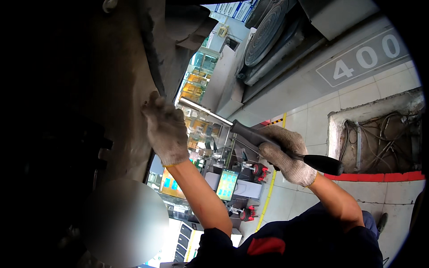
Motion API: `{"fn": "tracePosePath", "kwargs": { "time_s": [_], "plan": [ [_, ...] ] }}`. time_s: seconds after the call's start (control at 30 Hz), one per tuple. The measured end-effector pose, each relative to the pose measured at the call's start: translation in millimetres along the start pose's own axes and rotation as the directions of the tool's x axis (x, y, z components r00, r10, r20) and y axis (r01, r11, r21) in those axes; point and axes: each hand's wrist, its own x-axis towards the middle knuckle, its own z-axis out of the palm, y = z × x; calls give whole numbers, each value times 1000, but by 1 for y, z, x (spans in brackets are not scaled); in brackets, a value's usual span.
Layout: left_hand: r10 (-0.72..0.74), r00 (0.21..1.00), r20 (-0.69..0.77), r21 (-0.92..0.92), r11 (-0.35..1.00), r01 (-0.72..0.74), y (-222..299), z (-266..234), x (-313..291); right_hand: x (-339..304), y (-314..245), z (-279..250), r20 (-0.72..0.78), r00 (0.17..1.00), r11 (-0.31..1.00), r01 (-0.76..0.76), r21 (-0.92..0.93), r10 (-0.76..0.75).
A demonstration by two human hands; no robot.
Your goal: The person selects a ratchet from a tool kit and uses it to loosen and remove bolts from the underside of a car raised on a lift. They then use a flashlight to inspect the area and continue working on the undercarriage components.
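My right hand [288,156], in a knitted work glove, is wrapped round the dark handle of a long wrench-like tool [243,130]. The tool slants up to the left, with a bright metal shaft and a black butt end. Its tip lies close beside my left hand [167,131]. That hand is raised in a soiled matching glove against the edge of a large dark panel [129,89]. Its fingers look curled, and anything inside them is hidden.
On the right stands a grey lift post or arm [308,71] with a round ribbed pad [268,33]. Below it, a floor pit [380,138] holds cables, edged in red. Lit screens [227,184] and a glass display case [196,87] stand beyond my arms.
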Motion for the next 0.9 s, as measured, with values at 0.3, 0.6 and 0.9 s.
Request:
{"fn": "tracePosePath", "kwargs": {
  "time_s": [0.3, 0.6, 0.9],
  "plan": [
    [106, 992, 63, -282, 956, -84, -2, -26, 17, -23, -3, -11, -61, 997, 999, -47, 12, 47],
    [42, 959, -280, 32, 999, -35, -23, 13, -16, -42, -20, -19, -107, 992, 997, -65, -49, 60],
    [127, 992, -3, -287, 950, -123, -18, -14, 8, -51, -7, -21, -178, 984, 999, 2, -38, -9]
  ]
}}
